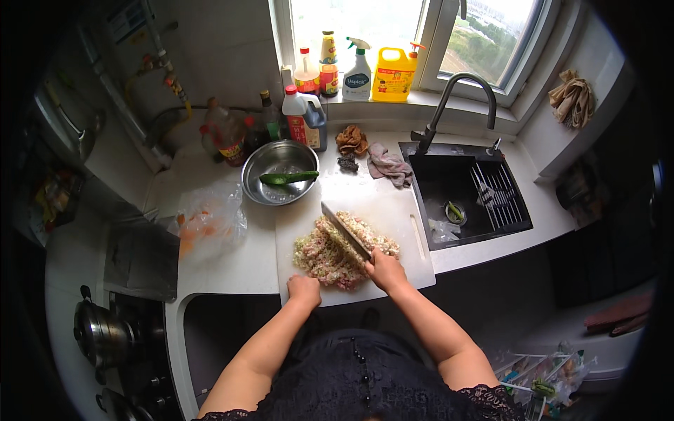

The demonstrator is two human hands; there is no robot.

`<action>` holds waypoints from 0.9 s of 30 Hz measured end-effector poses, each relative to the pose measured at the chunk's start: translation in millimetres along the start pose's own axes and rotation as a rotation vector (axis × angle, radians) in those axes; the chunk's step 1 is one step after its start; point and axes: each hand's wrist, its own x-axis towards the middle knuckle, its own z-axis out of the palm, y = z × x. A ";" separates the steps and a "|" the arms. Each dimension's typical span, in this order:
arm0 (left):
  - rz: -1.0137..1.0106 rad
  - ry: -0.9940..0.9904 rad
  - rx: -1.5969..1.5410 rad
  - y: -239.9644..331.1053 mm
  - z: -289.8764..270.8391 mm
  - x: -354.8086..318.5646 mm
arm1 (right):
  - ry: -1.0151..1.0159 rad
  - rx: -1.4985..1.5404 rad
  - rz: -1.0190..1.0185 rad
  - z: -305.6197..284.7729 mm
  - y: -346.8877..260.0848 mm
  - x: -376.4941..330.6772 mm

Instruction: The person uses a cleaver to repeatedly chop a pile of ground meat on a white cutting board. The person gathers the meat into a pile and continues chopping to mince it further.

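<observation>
White countertop runs below the window and carries the whole workspace, with a black sink let into its right side. Left of the sink, and apart from its basin, a white cutting board lies at the counter's near edge, in front of the person. On it spreads a loose heap of pale pink and green mince, fine but uneven, thinning toward its borders. Behind the board's far left corner stands a steel bowl.

Across the heap slants a broad knife, tip pointing away and to the left; whether its edge touches the mince cannot be told. Smaller than the blade, a green cucumber lies in the bowl. The right hand is wrapped around the knife's handle. The left hand, curled into a fist, sits at the board's near left edge; whether it presses down is unclear.

Chopping and mixing the mince seems to be the step in hand. Another stroke would call for a firm grip, a steady board and left fingers clear of the blade.
</observation>
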 end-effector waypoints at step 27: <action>0.024 -0.013 0.029 1.9 -6.7 -2.2 | -0.039 -0.026 0.063 -1.0 8.5 6.1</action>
